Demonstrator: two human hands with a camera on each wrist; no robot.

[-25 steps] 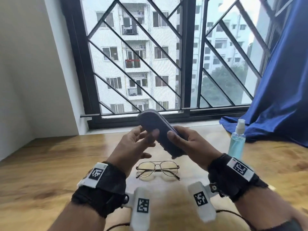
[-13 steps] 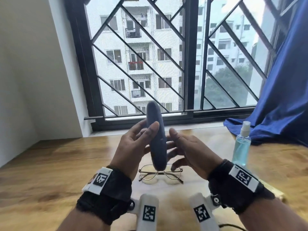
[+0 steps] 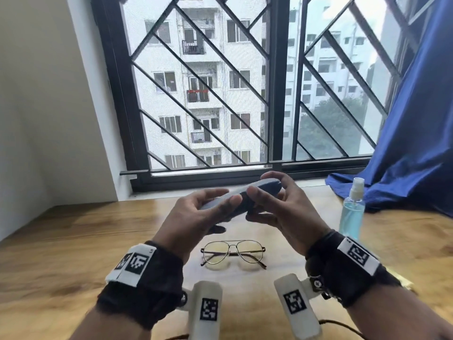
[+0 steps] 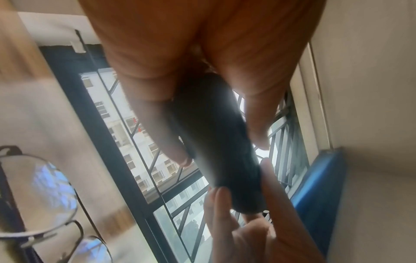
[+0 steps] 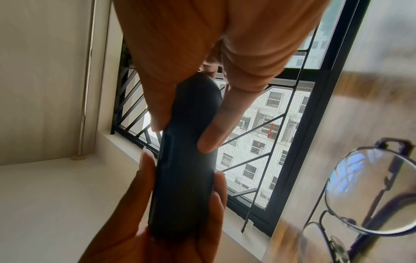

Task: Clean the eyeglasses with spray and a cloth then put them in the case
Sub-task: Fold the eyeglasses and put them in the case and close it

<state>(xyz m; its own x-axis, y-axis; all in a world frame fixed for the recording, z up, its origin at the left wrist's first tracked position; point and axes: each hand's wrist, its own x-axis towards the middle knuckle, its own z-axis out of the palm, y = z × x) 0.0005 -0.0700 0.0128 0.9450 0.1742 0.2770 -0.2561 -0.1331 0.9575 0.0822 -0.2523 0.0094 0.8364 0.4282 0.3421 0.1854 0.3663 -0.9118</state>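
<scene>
Both hands hold a dark blue-grey glasses case [image 3: 241,196] in the air above the table, its lid closed. My left hand [image 3: 203,212] grips its near-left end, thumb on top. My right hand [image 3: 277,204] grips the far-right end, fingers curled over it. The case [image 4: 216,138] runs between both hands in the left wrist view, and the case [image 5: 186,160] shows the same way in the right wrist view. Thin metal-framed eyeglasses [image 3: 232,252] lie on the wooden table [image 3: 61,253] below the hands, arms unfolded. A spray bottle [image 3: 351,209] of blue liquid stands at the right. No cloth is visible.
A barred window [image 3: 245,94] closes off the far side behind a white sill. A blue curtain [image 3: 416,143] hangs at the right and pools on the table behind the bottle. A white wall [image 3: 49,106] stands at the left.
The case has turned from standing upright between my hands to lying nearly level, left to right. My right hand, loose beside it before, now grips its far end.
</scene>
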